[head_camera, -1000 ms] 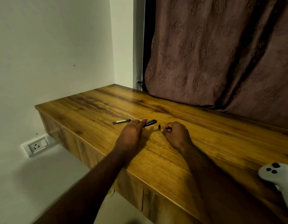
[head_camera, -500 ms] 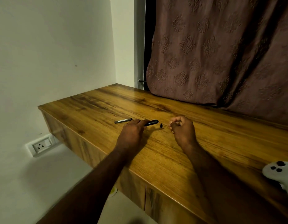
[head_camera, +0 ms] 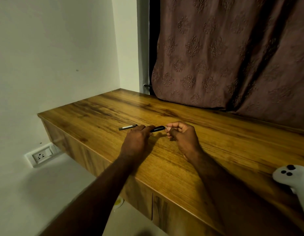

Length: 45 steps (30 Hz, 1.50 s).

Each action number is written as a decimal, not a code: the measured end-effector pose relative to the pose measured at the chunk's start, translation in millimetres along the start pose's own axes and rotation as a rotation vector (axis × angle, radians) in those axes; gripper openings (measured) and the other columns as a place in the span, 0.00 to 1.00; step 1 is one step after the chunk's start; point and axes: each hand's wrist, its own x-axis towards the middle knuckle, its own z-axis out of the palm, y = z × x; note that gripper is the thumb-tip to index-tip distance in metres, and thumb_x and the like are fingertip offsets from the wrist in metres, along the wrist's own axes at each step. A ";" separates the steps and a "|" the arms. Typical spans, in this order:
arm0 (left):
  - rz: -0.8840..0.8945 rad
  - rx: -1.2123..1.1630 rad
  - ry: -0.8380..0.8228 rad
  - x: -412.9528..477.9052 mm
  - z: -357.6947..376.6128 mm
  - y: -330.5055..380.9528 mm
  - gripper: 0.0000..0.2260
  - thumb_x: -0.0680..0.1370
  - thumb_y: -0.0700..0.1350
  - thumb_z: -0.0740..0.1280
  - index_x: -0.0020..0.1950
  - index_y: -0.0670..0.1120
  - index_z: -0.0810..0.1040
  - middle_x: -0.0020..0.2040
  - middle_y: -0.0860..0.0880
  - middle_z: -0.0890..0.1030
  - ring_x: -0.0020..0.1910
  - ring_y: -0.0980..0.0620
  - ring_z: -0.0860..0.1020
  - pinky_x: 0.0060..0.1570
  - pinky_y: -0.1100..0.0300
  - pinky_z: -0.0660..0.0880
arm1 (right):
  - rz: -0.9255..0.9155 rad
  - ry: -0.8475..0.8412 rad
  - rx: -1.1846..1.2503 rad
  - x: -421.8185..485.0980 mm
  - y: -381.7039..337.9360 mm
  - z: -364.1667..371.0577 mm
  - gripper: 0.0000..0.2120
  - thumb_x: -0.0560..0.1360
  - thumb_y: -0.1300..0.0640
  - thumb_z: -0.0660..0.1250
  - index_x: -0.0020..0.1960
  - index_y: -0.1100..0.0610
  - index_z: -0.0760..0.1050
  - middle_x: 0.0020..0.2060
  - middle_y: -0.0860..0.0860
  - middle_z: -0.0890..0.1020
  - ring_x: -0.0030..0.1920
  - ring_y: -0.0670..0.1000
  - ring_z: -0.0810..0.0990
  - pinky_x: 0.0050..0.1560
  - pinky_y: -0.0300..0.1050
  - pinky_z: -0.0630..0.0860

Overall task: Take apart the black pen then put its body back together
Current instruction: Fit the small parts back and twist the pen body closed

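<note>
My left hand (head_camera: 137, 140) rests on the wooden counter (head_camera: 224, 138) and pins the black pen body (head_camera: 157, 128), whose right end sticks out past my fingers. My right hand (head_camera: 181, 135) is curled at that end, its thumb and forefinger pinched right against the tip of the body; whether a small part sits between them is too small to tell. A thin grey and white pen piece (head_camera: 128, 127) lies on the counter just left of my left hand, partly hidden by my fingers.
A white game controller (head_camera: 294, 178) lies at the counter's right front edge. A brown patterned curtain (head_camera: 233, 53) hangs over the back of the counter. A white wall with a socket (head_camera: 40, 156) is to the left.
My right hand was lifted apart from the pen with a small black piece lying on the counter; now it has closed in on the right end of the pen body and that piece is out of sight.
</note>
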 end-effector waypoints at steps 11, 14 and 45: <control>0.007 0.056 0.003 1.8 7.5 -8.7 0.15 0.77 0.52 0.65 0.62 0.50 0.77 0.46 0.48 0.81 0.45 0.48 0.78 0.46 0.48 0.76 | -0.029 -0.056 -0.039 1.0 6.2 0.4 0.05 0.75 0.68 0.65 0.48 0.62 0.78 0.37 0.56 0.81 0.34 0.47 0.76 0.32 0.38 0.74; -0.002 0.110 -0.003 2.9 9.0 -11.3 0.15 0.76 0.48 0.68 0.62 0.50 0.77 0.47 0.49 0.81 0.46 0.48 0.78 0.46 0.47 0.75 | -0.029 -0.074 -0.083 2.8 8.8 -0.2 0.05 0.75 0.68 0.66 0.47 0.61 0.78 0.36 0.54 0.81 0.34 0.47 0.77 0.32 0.38 0.74; -0.035 -0.003 -0.049 -0.8 1.4 -6.1 0.22 0.76 0.59 0.55 0.62 0.51 0.78 0.47 0.51 0.80 0.49 0.49 0.77 0.51 0.45 0.72 | 0.054 -0.127 -0.054 4.1 5.6 -1.8 0.09 0.78 0.59 0.65 0.49 0.65 0.77 0.30 0.56 0.78 0.22 0.45 0.68 0.22 0.37 0.64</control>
